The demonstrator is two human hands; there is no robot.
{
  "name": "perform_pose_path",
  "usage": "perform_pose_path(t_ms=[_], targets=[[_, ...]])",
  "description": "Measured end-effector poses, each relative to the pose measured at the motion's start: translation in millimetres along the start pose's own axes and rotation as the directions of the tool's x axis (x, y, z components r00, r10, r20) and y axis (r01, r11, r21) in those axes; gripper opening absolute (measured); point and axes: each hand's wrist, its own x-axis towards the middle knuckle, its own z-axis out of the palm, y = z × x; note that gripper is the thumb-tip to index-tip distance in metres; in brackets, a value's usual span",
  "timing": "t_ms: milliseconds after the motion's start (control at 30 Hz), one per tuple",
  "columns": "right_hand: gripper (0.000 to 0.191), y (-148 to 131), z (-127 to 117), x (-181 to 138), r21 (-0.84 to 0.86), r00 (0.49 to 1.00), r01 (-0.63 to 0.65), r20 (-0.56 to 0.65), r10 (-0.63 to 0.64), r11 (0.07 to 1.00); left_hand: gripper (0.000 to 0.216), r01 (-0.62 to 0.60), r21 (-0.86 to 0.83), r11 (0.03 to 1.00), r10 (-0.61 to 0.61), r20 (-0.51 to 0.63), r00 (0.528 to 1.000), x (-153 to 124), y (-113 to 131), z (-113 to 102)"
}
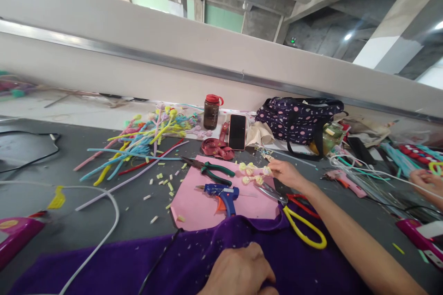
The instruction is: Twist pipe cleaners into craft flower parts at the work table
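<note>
My right hand [289,174] reaches over the far right of a pink sheet [188,196], its fingers closed on the end of a sprig with pale yellow fluffy balls [254,173]. Just below that hand lie scissors [301,228] with one yellow and one red handle. My left hand [242,269] is curled over purple cloth [121,262] at the bottom; whatever its fingers hold, if anything, is hidden. On the pink sheet rest a blue glue gun [224,193] with an orange trigger and green-handled pliers [216,173].
Coloured pipe cleaners [138,140] are heaped at the left, with scattered clippings. Behind stand a red-lidded bottle [211,113], a phone [237,132] and a patterned bag [297,120]. A pink glue gun [346,182] and another person's hand [427,182] are at the right.
</note>
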Motion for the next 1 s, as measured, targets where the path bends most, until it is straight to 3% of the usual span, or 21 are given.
perform_pose_path(t_ms=[333, 600, 867, 1000], targets=[[0.020, 1.1, 7.7, -2.3, -0.111, 0.997, 0.028, 0.077, -0.020, 0.993, 0.012, -0.018, 0.036, 0.999, 0.018, -0.001, 1.000, -4.4, 7.9, -12.2], [0.024, 9.5, 4.8, -9.0, -0.022, 0.997, 0.063, -0.043, -0.064, 0.998, 0.013, -0.037, 0.062, 0.997, 0.037, -0.002, 0.999, -3.2, 5.9, -8.3], [0.030, 4.0, 5.3, -13.0, -0.263, 0.999, 0.032, 0.013, -0.030, 0.964, 0.013, -0.050, 0.090, 0.995, 0.047, 0.032, 0.998, -5.0, 7.9, -12.6], [0.023, -6.0, 5.6, -9.1, -0.352, 0.999, 0.047, 0.032, -0.039, 0.935, 0.013, -0.047, 0.105, 0.993, 0.045, 0.026, 0.999, -6.0, 8.5, -14.8]])
